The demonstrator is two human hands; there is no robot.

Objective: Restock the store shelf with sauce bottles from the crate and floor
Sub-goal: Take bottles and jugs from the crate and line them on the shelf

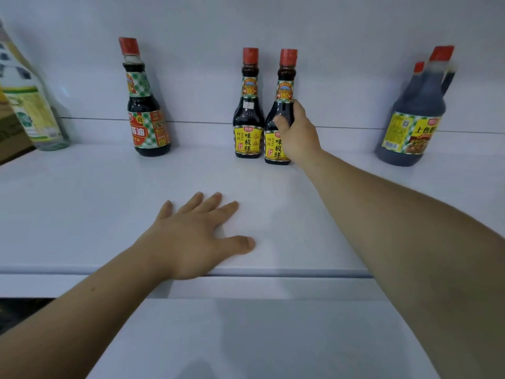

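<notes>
glossy glass bottle (278, 113), smooth white shelf (82, 201)

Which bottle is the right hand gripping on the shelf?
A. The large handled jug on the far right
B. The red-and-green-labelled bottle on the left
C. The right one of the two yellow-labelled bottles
C: the right hand wraps the right yellow-labelled bottle, while the left hand lies flat on the shelf.

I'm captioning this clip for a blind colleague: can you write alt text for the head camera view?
A person's right hand grips a dark yellow-labelled sauce bottle standing beside its twin yellow-labelled bottle at the back of a white shelf. The left hand rests flat near the shelf's front edge. A red-labelled dark bottle stands further left, a large handled dark jug right.
</notes>
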